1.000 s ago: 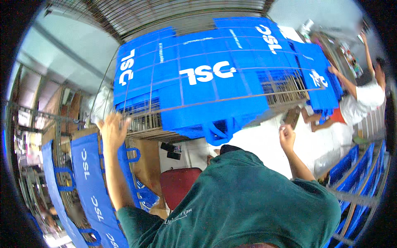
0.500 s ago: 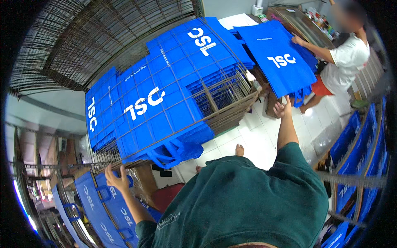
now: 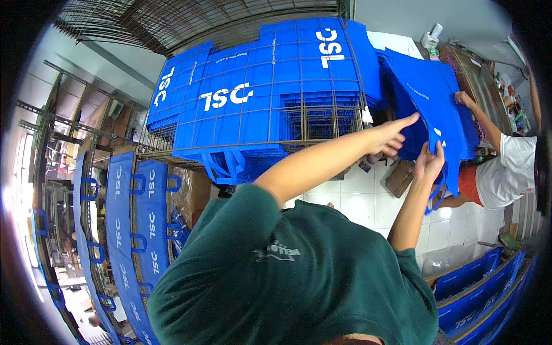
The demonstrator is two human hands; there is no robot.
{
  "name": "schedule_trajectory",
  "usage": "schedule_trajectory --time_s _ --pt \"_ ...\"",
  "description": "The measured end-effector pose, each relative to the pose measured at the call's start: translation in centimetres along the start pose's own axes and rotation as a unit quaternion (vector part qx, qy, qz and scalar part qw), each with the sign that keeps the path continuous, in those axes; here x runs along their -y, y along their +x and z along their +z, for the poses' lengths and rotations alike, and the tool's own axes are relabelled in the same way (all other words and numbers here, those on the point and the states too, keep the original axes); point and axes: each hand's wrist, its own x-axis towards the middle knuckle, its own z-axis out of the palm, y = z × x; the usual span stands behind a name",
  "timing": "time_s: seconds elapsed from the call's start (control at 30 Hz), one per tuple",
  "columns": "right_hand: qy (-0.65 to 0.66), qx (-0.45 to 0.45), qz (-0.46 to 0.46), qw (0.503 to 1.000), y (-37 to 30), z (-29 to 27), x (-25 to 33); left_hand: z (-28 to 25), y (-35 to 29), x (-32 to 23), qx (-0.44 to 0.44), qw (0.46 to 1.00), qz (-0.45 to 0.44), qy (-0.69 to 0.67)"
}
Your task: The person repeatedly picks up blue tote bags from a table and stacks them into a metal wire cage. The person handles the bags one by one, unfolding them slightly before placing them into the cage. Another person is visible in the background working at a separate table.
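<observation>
A flat blue bag (image 3: 428,106) with white print hangs between me and a co-worker at the right, its near part lifted and bent. My right hand (image 3: 429,163) is closed on the bag's near edge, thumb and fingers pinching it. Beside the bag's left edge is my left hand (image 3: 386,138), thumb stretched out toward the fabric and the other fingers loosely bent; it holds nothing I can see. Under the lifted bag lie more blue bags (image 3: 468,138). A co-worker's hand (image 3: 464,100) rests at their far right side.
Left of the bag, stacked wire racks (image 3: 322,144) carry many printed blue bags (image 3: 253,69). Blue bags (image 3: 152,213) also lie on slanted racks at the left, and others (image 3: 471,276) at the lower right. A cluttered wooden cabinet (image 3: 477,80) stands beyond the co-worker.
My view has turned right. My left hand has swung across from the far left to the bag. My right hand has taken hold of its near edge, which is now raised.
</observation>
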Motion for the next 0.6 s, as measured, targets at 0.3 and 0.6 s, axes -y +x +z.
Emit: schedule_trajectory --time_s 0.3,0.6 --pt "-0.208 0.203 0.242 0.926 -12.0 -5.3 -5.9 2.6 4.5 -9.7 -0.105 0.949 0.284 0.084" --pt "0.048 0.270 0.259 0.926 -14.6 -4.8 -0.2 -11.9 -21.6 -13.6 -0.138 0.918 0.345 0.140"
